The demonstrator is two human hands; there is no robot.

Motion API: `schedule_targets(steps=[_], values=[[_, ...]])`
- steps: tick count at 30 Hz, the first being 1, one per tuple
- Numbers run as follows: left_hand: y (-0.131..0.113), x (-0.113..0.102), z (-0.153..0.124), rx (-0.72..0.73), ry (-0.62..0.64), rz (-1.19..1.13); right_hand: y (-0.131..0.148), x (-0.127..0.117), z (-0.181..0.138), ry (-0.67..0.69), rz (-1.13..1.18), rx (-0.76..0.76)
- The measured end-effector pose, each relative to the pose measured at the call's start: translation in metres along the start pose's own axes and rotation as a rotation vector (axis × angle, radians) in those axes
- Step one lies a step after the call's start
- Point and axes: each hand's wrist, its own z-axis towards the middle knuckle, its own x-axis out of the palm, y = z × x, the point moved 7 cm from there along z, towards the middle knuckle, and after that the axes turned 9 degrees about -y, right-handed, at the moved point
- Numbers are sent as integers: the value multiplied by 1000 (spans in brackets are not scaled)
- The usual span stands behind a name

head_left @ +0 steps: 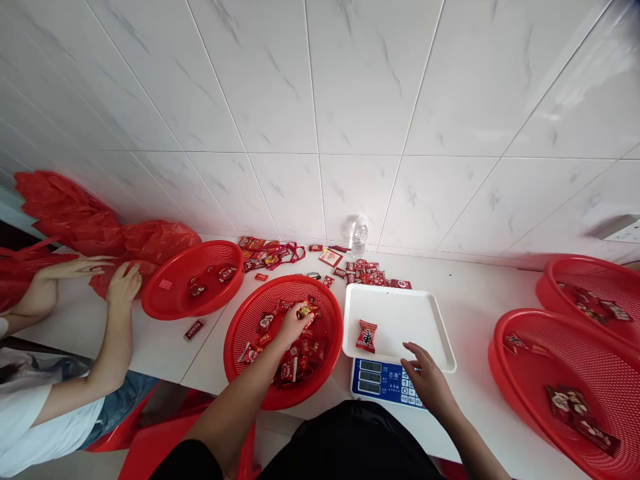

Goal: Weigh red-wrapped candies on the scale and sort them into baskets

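My left hand (294, 325) reaches into a red plastic basket (233, 347) of small wrapped snacks. Its fingers are closed on a red-and-yellow snack packet (309, 311). Around it lie several other red packets, some partly under my hand and arm. My right hand (425, 377) hovers by the front edge of a digital scale (381, 381), fingers apart and holding nothing. One red snack packet with black lettering (367, 335) rests on the left side of the scale's white tray (410, 313).
Small red packets (367, 273) and a clear plastic bottle (359, 237) line the tiled wall. Another basket (193, 310) stands left; two more (505, 360) stand right. A co-worker's hands (123, 283) handle red plastic bags (160, 240) at far left.
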Motion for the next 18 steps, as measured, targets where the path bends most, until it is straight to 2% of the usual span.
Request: schedule_targets(steps=[3,6,9,14,18], values=[[-45,7,-8,88,61,-135,8,2,1,16,8,-2],[-95,29,-17,275,146,-157,18,3,3,39,19,-16],[-128,56,-26,427,195,-71,22,2,3,52,27,-26],[-140,84,-28,460,166,42,13,-7,1,33,-4,-21],[-132,102,-31,479,242,107,5,-13,-3,9,10,-10]])
